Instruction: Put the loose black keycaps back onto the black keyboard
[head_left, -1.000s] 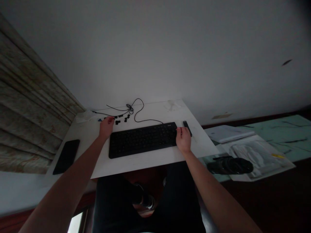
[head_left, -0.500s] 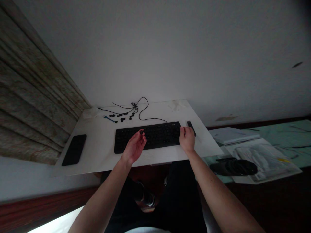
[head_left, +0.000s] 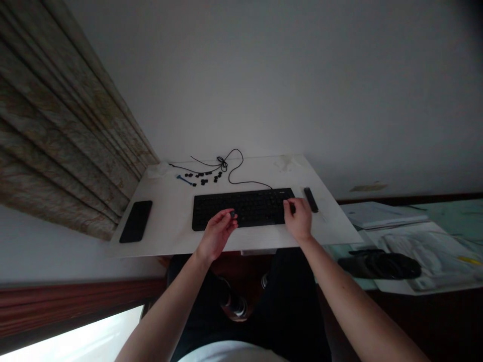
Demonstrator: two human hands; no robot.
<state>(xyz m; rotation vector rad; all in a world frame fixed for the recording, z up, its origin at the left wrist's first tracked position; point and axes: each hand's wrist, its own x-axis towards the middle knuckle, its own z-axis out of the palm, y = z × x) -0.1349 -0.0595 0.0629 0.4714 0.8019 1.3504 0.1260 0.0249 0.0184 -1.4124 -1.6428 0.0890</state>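
A black keyboard (head_left: 249, 206) lies across the middle of the white table. Above its front edge, my left hand (head_left: 218, 231) pinches a small black keycap (head_left: 233, 214) between thumb and fingers. Over the keyboard's right end is my right hand (head_left: 299, 219), its fingers curled and closed; whatever is in them is hidden. Several loose black keycaps (head_left: 204, 182) are scattered behind the keyboard, with a slim blue tool (head_left: 183, 179) at their left. A thin black cable (head_left: 241, 182) runs back from the keyboard to a tied bundle.
A black phone (head_left: 136, 221) lies at the table's left. Right of my right hand is a narrow dark object (head_left: 310, 199). A lower surface to the right holds papers (head_left: 381, 215), clear plastic packaging (head_left: 418, 251) and a black bundle (head_left: 379, 265). A wall stands behind, a curtain (head_left: 75, 115) at left.
The whole view has shifted, so the table appears further right. My left hand has turned slightly, keeping its pinch on the keycap. My right hand stays at the keyboard's right end.
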